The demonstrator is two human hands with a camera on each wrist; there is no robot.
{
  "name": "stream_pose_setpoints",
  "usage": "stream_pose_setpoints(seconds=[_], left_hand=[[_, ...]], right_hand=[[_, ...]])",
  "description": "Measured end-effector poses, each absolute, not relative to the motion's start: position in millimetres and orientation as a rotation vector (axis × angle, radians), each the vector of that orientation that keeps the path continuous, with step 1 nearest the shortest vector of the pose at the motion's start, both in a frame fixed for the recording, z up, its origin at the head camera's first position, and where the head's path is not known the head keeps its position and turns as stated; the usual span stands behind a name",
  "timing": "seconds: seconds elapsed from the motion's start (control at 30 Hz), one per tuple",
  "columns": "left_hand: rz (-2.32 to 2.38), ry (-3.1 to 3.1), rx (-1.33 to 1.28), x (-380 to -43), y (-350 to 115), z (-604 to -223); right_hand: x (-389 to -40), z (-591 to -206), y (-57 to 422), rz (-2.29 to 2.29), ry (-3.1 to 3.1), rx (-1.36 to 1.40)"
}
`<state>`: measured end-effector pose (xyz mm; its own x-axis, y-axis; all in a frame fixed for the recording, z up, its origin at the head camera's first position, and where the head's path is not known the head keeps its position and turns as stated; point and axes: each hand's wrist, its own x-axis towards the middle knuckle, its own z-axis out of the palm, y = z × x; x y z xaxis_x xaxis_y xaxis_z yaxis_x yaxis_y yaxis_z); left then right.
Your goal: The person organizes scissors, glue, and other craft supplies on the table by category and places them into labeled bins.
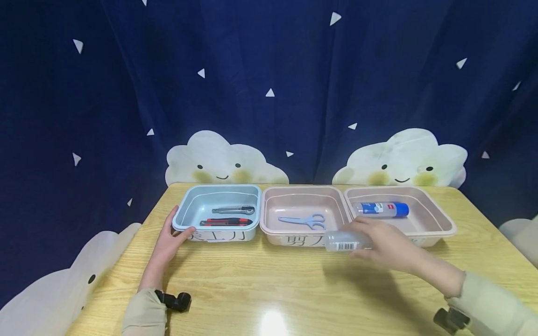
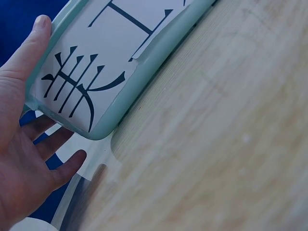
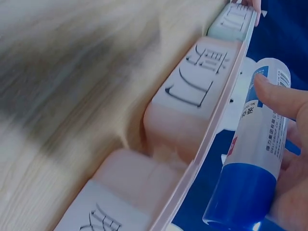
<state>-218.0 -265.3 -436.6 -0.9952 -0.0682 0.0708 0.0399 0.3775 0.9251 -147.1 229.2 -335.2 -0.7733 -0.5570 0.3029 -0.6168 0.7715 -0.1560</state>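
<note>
My left hand (image 1: 167, 240) grips the left front corner of the light blue bin (image 1: 222, 230), thumb at its rim in the left wrist view. Inside that bin lie a grey utility knife (image 1: 233, 210) and a red and black utility knife (image 1: 226, 222). A clear glue bottle with a blue cap (image 3: 257, 139) is held in my right hand (image 1: 388, 245), in front of the gap between the two pink bins. Light blue scissors (image 1: 304, 220) lie in the middle pink bin (image 1: 302, 190). Another glue bottle (image 1: 380, 209) lies on its side in the right pink bin (image 1: 435, 224).
The three bins stand in a row along the back of a wooden table (image 1: 252, 284), with printed paper labels on their fronts. A dark blue curtain (image 1: 269, 56) with white triangles and clouds hangs behind.
</note>
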Motion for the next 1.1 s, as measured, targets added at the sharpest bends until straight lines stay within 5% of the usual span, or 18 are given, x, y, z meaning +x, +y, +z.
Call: stream_pose_setpoints(seconds=[1.1], left_hand=[[-1.695,-2.541,0.038,-219,-265,-435]], right_hand=[[-198,-331,295,0.355,-2.693,0.699]])
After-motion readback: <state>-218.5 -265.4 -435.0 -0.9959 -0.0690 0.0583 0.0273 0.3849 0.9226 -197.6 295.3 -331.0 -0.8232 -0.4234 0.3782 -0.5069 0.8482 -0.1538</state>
